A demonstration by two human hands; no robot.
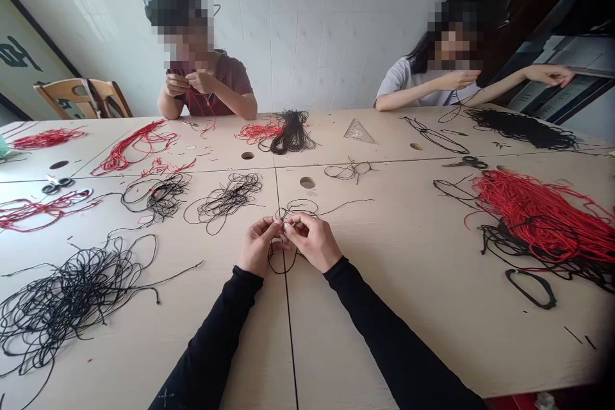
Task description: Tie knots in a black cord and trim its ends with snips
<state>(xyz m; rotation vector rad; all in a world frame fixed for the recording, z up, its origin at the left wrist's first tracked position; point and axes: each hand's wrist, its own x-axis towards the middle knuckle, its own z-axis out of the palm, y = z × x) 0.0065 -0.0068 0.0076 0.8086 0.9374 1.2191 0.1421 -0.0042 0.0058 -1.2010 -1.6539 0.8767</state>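
Your left hand [259,246] and right hand [312,242] are held close together, their fingertips [277,224] bent inward and pinching a thin black cord [282,262]. Its loops run down beneath your hands onto the tan table [365,333]. A tangled heap of black cord [72,295] lies to your left, and a big heap of red cord [538,218] lies to your right.

Black cord [277,261] hidden between left hand [258,246] and right hand [312,242] — grip on it unclear, perhaps a pinch.
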